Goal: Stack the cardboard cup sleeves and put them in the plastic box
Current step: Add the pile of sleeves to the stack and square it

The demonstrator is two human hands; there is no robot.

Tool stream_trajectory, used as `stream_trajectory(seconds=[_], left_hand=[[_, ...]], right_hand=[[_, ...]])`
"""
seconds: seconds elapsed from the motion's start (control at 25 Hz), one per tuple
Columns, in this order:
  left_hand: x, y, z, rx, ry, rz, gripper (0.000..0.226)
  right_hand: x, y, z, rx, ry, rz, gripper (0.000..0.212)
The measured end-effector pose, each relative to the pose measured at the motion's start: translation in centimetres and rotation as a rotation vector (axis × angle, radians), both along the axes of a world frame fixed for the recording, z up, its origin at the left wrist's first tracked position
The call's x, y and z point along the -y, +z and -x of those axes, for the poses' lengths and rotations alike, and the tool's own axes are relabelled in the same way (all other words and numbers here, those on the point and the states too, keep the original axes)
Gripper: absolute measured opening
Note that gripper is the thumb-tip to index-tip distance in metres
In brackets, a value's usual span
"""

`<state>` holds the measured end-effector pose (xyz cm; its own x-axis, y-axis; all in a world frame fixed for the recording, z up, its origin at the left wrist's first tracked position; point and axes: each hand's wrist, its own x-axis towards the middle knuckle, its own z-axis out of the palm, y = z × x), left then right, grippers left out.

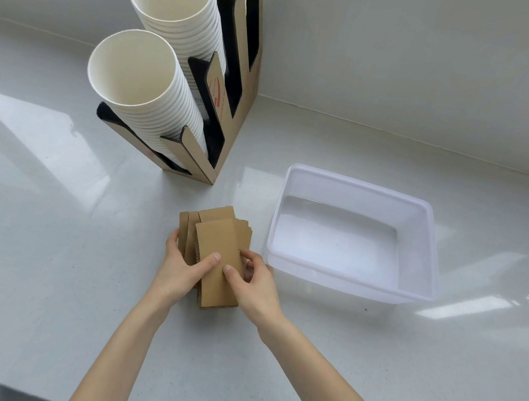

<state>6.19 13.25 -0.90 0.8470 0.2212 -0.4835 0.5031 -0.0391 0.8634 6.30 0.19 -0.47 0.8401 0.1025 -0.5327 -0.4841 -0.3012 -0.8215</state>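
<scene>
Glossy white desk (43, 234) against a pale wall: flat brown cardboard cup sleeves being gathered, clear plastic box waiting empty.

Both hands close on the bundle of flat brown cardboard cup sleeves (214, 244) near the middle of the desk, the left hand (181, 268) cupping its left edge, the right hand (254, 285) pinching its right edge, thumbs on the top sleeve. The pile is fanned and uneven, so squaring it looks unfinished. The translucent rectangular plastic box (420, 259) sits just to the right, nothing inside; the transfer remains. A cardboard rack of white paper cups (157, 79) stands behind.
</scene>
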Motion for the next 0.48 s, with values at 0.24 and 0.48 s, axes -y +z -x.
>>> stream_trajectory(seconds=[0.24,0.48], left_hand=[[-0.51,0.05,0.11,-0.008,-0.042,-0.007,0.081],[-0.48,-0.26,0.40,-0.013,-0.027,0.012,0.076]], right_hand=[[-0.05,0.03,0.25,0.017,0.041,-0.035,0.051],[-0.42,-0.06,0.44,0.085,0.105,-0.011,0.048]])
